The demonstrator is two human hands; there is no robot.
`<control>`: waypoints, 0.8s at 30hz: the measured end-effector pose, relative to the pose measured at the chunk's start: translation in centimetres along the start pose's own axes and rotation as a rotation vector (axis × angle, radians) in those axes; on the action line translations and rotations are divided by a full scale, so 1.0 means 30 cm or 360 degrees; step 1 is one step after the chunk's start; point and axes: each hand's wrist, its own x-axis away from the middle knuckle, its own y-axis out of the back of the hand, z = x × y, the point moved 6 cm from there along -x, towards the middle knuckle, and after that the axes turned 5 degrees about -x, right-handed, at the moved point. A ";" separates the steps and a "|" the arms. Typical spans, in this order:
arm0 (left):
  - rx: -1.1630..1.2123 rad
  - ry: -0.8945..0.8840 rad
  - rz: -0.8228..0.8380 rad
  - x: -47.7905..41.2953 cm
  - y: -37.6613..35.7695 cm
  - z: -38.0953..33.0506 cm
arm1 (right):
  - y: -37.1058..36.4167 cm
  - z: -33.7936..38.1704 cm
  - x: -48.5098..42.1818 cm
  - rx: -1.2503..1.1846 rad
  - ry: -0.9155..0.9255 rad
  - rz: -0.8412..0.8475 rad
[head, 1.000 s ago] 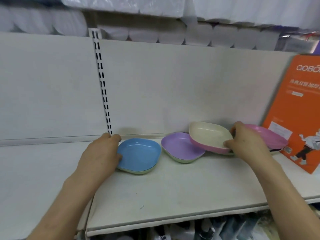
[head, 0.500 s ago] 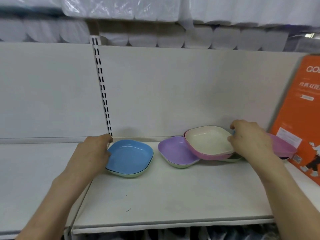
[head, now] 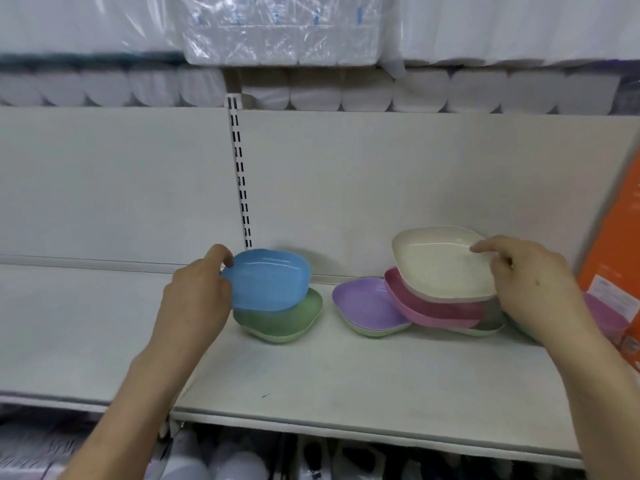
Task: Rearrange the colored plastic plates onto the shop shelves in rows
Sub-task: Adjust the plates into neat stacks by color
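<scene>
Gripping a blue rounded-square plastic plate (head: 268, 280) by its left edge in the left grip (head: 197, 299), thumb over the rim, tilted and lifted just above a green plastic plate (head: 291, 322) lying near the back of the white shop shelf (head: 346, 382). Holding a cream plastic plate (head: 440, 268) by its right rim in the right grip (head: 533, 289), raised over a pink plastic plate (head: 433, 311) leaning on a lilac plastic plate (head: 367, 306). Further right, an orange carton (head: 616, 254); overhead, wrapped white paper rolls (head: 415, 95).

Plates in blue (head: 266, 280), green (head: 284, 318), lilac (head: 367, 306), pink (head: 429, 310) and cream (head: 443, 268); white shelf (head: 346, 375); orange box (head: 616, 258).
</scene>
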 end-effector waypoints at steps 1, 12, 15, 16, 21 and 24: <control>0.0066 0.0038 -0.0015 0.023 0.015 0.007 | -0.002 0.012 0.014 -0.0057 0.0009 -0.0002; 0.0136 0.0469 -0.0143 0.348 0.252 0.208 | -0.215 0.299 0.214 -0.0763 0.0085 0.0430; 0.0042 0.0563 -0.0198 0.438 0.349 0.291 | -0.290 0.440 0.294 -0.0852 0.0149 0.0581; 0.0028 0.0593 -0.0217 0.464 0.384 0.321 | -0.316 0.488 0.322 -0.0870 0.0167 0.0632; 0.0070 0.0732 -0.0354 0.596 0.550 0.497 | -0.432 0.744 0.469 -0.0967 0.0321 0.0868; 0.0133 0.0818 -0.0414 0.672 0.644 0.623 | -0.492 0.910 0.568 -0.1036 0.0397 0.1042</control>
